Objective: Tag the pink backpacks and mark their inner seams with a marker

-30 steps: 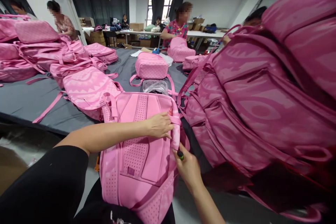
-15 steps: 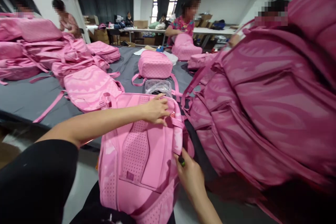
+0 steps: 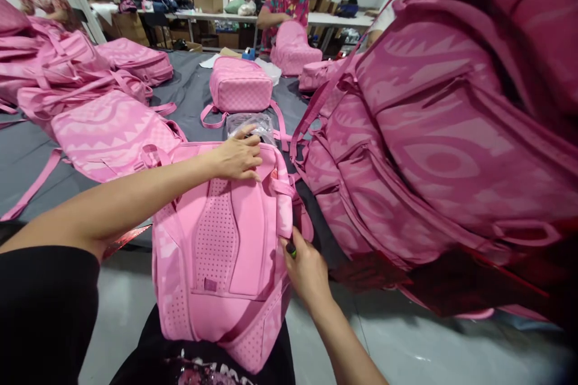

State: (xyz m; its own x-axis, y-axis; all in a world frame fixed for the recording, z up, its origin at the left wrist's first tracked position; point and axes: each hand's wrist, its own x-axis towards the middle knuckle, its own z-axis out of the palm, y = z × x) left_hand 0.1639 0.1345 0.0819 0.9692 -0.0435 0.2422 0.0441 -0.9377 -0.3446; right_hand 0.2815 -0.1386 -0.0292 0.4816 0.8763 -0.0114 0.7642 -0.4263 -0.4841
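Note:
A pink backpack (image 3: 217, 240) rests upright against my lap and the table edge, its dotted back panel and straps facing me. Across its top edge lies my left hand (image 3: 239, 156), fingers spread and partly bent, touching the fabric. My right hand (image 3: 307, 264) is closed at the bag's right side, below the strap end. It holds a small dark tool with a green part (image 3: 291, 249); the rest of the tool is hidden by my hand.
Pink backpacks are piled on the grey table (image 3: 189, 78) at the left and high at the right (image 3: 433, 156). Behind my bag are a clear plastic bag (image 3: 250, 125) and a checked pink bag (image 3: 241, 85). A person (image 3: 286, 6) handles another bag across the table.
The view has swung, so the bag, both hands and the table items appear further left and slightly higher. Both hands keep about the same places on the bag.

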